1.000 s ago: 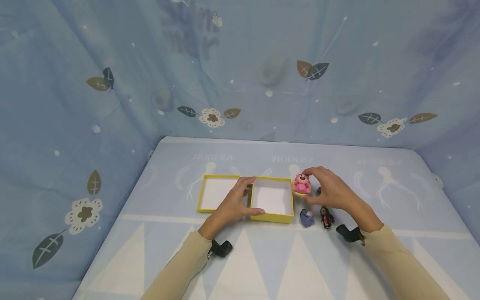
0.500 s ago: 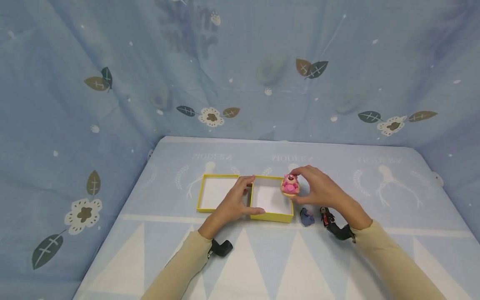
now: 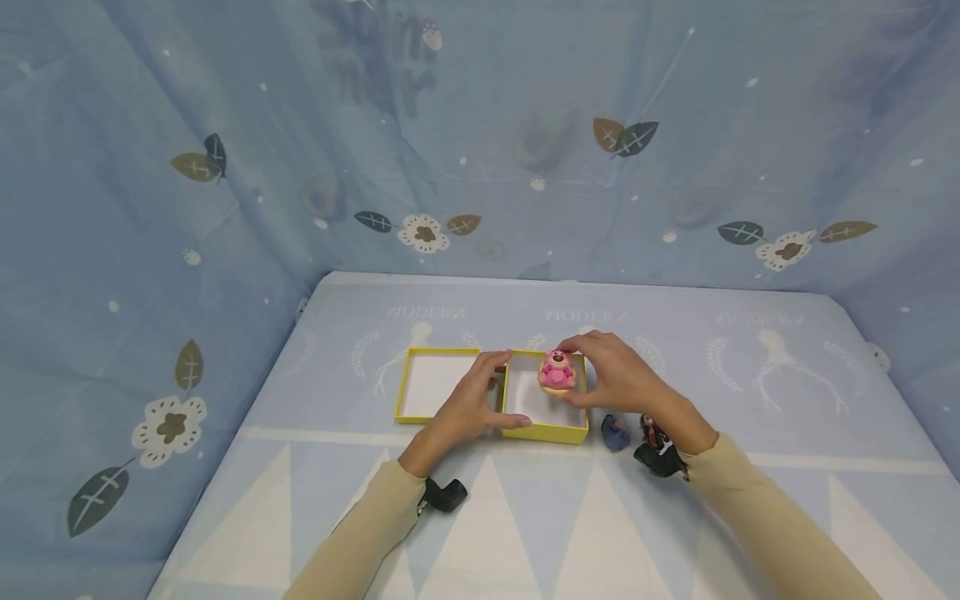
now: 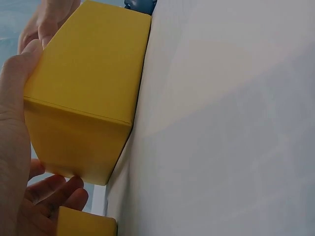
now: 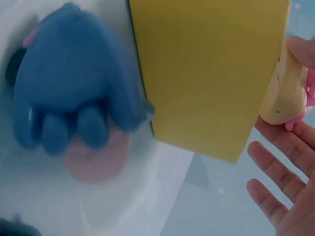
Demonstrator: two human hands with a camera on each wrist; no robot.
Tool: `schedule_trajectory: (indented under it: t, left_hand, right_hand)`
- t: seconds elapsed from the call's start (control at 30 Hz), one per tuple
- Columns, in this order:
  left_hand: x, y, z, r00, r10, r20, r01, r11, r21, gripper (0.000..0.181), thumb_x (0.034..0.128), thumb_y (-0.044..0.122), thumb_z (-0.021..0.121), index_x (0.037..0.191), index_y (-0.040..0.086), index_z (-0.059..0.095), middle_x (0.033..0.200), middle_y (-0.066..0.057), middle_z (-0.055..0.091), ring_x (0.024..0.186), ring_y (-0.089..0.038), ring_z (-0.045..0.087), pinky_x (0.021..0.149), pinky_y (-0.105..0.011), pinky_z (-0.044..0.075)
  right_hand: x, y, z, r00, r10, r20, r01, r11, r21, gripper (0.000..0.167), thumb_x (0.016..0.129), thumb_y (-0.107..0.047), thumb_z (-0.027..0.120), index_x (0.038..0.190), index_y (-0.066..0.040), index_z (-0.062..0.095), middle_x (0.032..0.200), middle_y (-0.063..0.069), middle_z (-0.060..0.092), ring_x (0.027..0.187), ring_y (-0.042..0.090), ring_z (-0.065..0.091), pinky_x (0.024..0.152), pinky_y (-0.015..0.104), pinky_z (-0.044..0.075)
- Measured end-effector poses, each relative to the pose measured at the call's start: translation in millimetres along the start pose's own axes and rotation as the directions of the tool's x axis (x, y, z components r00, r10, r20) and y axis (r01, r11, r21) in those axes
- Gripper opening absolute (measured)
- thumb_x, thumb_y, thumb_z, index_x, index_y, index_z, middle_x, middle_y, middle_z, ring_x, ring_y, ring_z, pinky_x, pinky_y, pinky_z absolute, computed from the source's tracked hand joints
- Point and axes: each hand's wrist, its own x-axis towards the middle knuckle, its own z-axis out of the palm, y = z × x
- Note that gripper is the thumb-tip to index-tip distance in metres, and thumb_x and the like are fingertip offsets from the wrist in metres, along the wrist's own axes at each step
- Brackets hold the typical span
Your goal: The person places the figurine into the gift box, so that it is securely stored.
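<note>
My right hand [image 3: 621, 372] pinches a pink bear figurine [image 3: 557, 372] on a pale yellow base, held over the open yellow box [image 3: 551, 434]. In the right wrist view the figurine's base [image 5: 285, 93] shows between thumb and fingers, beside the box wall. My left hand [image 3: 471, 404] grips the box at its left side. The left wrist view shows the thumb [image 4: 30, 54] at the rim and the fingers [image 4: 66, 191] at the adjoining wall. A blue figurine [image 3: 615, 433] lies right of the box, close to its wall. Beside it, a dark-haired figurine [image 3: 651, 432] is partly covered by the right wrist camera.
The yellow-edged lid [image 3: 437, 415] lies inner side up, left of the box. A patterned light blue cloth [image 3: 465, 517] covers the table. Blue printed curtains [image 3: 480, 150] hang behind and at the sides.
My right hand has moved left with the bear figurine, from beside the box's right wall to over its inside. My left hand has stayed at the box.
</note>
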Motion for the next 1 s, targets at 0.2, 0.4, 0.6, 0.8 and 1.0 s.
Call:
schedule_trajectory:
  t: [0.2, 0.4, 0.6, 0.8, 1.0]
  left_hand:
    - [-0.3, 1.0, -0.8, 1.0, 0.011, -0.009, -0.011, 1.0, -0.006, 0.102, 0.0698, 0.036, 0.089, 0.15, 0.008, 0.033, 0.148, -0.014, 0.038, 0.128, -0.026, 0.049, 0.106, -0.039, 0.046]
    - [-0.3, 2.1, -1.1, 1.0, 0.0, -0.008, 0.0, 1.0, 0.001, 0.102, 0.0692, 0.037, 0.089, 0.15, 0.008, 0.033, 0.148, -0.012, 0.038, 0.128, -0.023, 0.048, 0.106, -0.037, 0.046]
    - [-0.3, 2.0, -1.1, 1.0, -0.003, -0.004, 0.003, 1.0, 0.006, 0.102, 0.0698, 0.036, 0.089, 0.151, 0.009, 0.033, 0.149, -0.011, 0.037, 0.129, -0.023, 0.047, 0.106, -0.037, 0.046]
    - [-0.8, 1.4, -1.0, 1.0, 0.01, -0.009, -0.009, 1.0, 0.01, 0.102, 0.0702, 0.036, 0.089, 0.151, 0.008, 0.032, 0.148, -0.011, 0.038, 0.129, -0.021, 0.047, 0.106, -0.037, 0.046]
    - [-0.2, 1.2, -0.5, 1.0, 0.017, -0.009, -0.017, 1.0, 0.014, 0.103, 0.0699, 0.037, 0.089, 0.151, 0.009, 0.032, 0.148, -0.012, 0.038, 0.128, -0.021, 0.048, 0.105, -0.036, 0.046]
  right_hand:
    - [5.3, -3.1, 9.1, 1.0, -0.014, 0.024, 0.013, 1.0, 0.019, 0.065, 0.068, -0.037, 0.086, 0.122, -0.009, 0.062, 0.111, 0.002, 0.067, 0.103, 0.024, 0.06, 0.09, 0.046, 0.051]
    - [8.4, -8.0, 15.5, 0.999, -0.018, 0.026, 0.017, 1.0, 0.022, 0.066, 0.066, -0.037, 0.087, 0.121, -0.009, 0.063, 0.112, 0.004, 0.066, 0.106, 0.025, 0.059, 0.091, 0.048, 0.051]
    - [10.7, -9.9, 22.0, 0.999, -0.02, 0.031, 0.019, 1.0, 0.024, 0.068, 0.068, -0.038, 0.087, 0.124, -0.008, 0.063, 0.117, 0.006, 0.065, 0.111, 0.026, 0.057, 0.095, 0.048, 0.049]
    - [12.3, -7.2, 30.7, 0.998, -0.055, 0.0, 0.055, 0.998, 0.043, 0.066, 0.067, -0.038, 0.087, 0.122, -0.009, 0.064, 0.116, 0.004, 0.065, 0.112, 0.025, 0.055, 0.095, 0.048, 0.048]
    - [15.6, -4.9, 38.5, 0.992, -0.119, -0.041, 0.121, 0.991, 0.049, 0.065, 0.067, -0.036, 0.087, 0.12, -0.009, 0.064, 0.117, 0.006, 0.059, 0.108, 0.024, 0.055, 0.093, 0.048, 0.049]
